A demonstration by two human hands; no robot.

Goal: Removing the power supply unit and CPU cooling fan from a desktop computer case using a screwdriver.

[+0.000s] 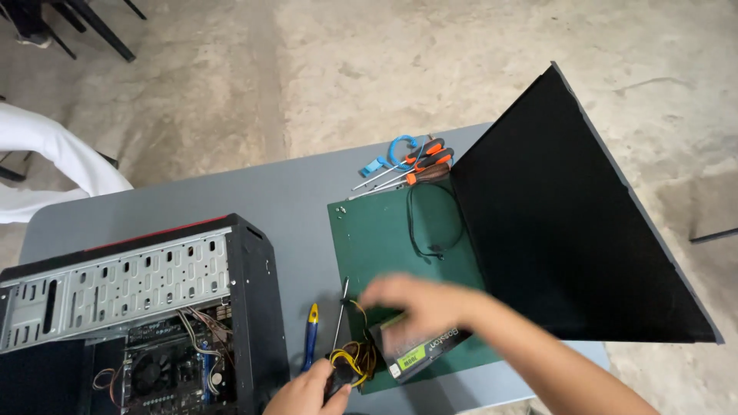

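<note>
At the far left of the grey table [307, 192] a white sleeve [54, 154] of another person reaches into view, apart from the work. Below it lies an open black computer case [154, 307] on its side, its side panel off, the drive cage, fan and loose wires showing inside. Just right of the case sit a blue-and-yellow-handled tool [310, 338] and a thin screwdriver [340, 311], at the edge of a green mat [377, 238].

The left hand [311, 392] comes up from the bottom edge with its fingers closed around a bundle of yellow and black cables [350, 361]. These cables run to a power supply unit [423, 346], which rests on the mat, already outside the case. The right hand [419, 303] lies over the top of that unit; it is blurred by motion, so whether its fingers grip or only rest there cannot be told.

Judging by this, the unit is out of the case and its cables are being gathered; the case itself remains open.

Farther back, orange-handled screwdrivers [427, 163] and a blue strap [396, 150] lie together, beside a thin black cable [430, 223]. A large black panel [569, 223] stands tilted at the right.
</note>
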